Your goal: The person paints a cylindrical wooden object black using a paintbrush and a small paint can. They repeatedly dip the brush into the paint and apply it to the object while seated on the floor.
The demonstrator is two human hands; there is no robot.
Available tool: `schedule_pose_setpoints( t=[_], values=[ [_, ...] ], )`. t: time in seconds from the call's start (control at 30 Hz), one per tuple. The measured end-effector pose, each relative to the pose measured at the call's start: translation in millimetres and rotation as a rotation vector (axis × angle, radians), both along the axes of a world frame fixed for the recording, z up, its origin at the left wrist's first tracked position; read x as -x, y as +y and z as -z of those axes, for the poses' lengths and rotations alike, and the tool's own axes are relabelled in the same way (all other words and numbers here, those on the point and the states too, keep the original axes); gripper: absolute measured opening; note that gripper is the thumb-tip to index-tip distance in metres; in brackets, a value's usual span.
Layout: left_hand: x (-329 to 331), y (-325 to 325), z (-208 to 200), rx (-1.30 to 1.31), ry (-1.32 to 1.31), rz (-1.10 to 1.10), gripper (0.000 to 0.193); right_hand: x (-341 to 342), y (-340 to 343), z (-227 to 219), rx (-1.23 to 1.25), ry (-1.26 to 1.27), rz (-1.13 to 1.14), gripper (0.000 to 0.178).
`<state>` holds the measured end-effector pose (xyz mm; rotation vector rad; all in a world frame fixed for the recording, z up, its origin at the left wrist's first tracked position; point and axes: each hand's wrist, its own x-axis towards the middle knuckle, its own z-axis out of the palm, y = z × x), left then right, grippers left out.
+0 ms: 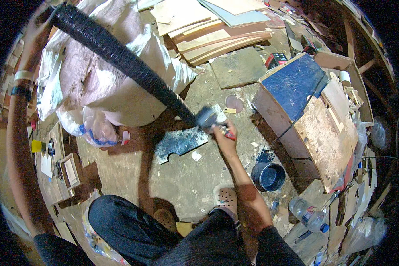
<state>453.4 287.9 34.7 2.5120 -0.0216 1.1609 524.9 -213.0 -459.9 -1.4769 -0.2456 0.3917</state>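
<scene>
A long, ridged black tube [124, 64] slants from the upper left down to the middle of the floor. My left hand [41, 22] is closed around its upper end. My right hand [226, 133] grips a paintbrush [208, 119], its red handle showing and its dark head blurred by motion. The brush head is against or very near the tube's lower end; I cannot tell which. Under that end lies a paint-smeared board [181, 142] with a curved notch. To the right of my right forearm stands a round tub [268, 176] of dark paint.
A large white sack [97, 84] bulges at the upper left. Stacked wooden sheets [217, 37] lie at the back. On the right, a wooden box [292, 102] has a blue panel on top, and a clear plastic bottle [309, 215] lies nearer. A small wooden frame [71, 170] is at left.
</scene>
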Motion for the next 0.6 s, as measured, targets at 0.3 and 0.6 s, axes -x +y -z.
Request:
schedule_pose_setpoints(
  t=[0.3, 0.6],
  values=[
    [-5, 4, 7, 0.232, -0.202, 0.119, 0.025, -27, 41, -141, -0.218, -0.375, -0.205, 0.021],
    [30, 59, -10, -0.071, 0.112, -0.193, 0.04, -21, 8, -69, -0.058, 0.336, -0.211, 0.024]
  ],
)
